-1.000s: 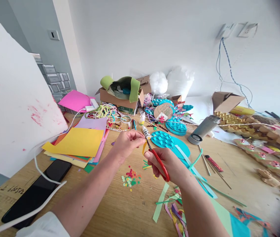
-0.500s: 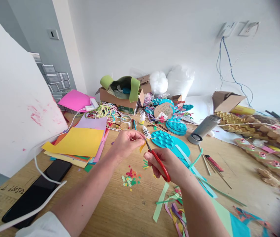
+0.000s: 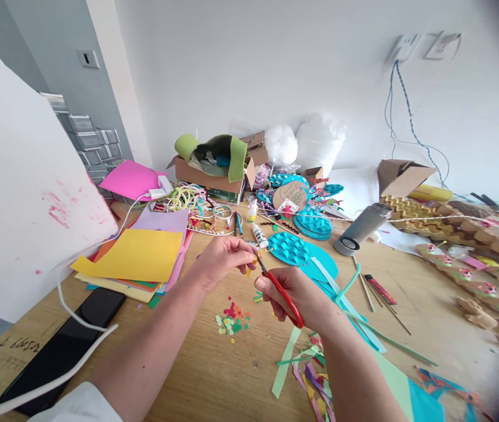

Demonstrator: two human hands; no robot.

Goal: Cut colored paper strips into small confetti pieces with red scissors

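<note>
Red-handled scissors (image 3: 283, 296) are gripped in my right hand (image 3: 296, 293), their blades pointing up and left. My left hand (image 3: 227, 261) pinches a small piece of yellow paper (image 3: 250, 271) close to the blade tips. Below the hands, a loose heap of small coloured paper dots (image 3: 232, 316) lies on the table. Short green strips (image 3: 258, 297) show partly behind my right hand. Beyond the hands stand a white glue bottle (image 3: 259, 235) and a blue oval with raised bumps (image 3: 288, 248).
Coloured paper sheets (image 3: 130, 255) and a black phone (image 3: 62, 351) with a white cable are at the left. A grey metal flask (image 3: 362, 228) lies tilted at the right. Paper scraps (image 3: 313, 381) lie near my right forearm. A craft-filled box (image 3: 208, 170) stands behind.
My left fingers and the yellow paper have shifted slightly at the scissor blades, and less of the paper shows. The whole view has moved a little.
</note>
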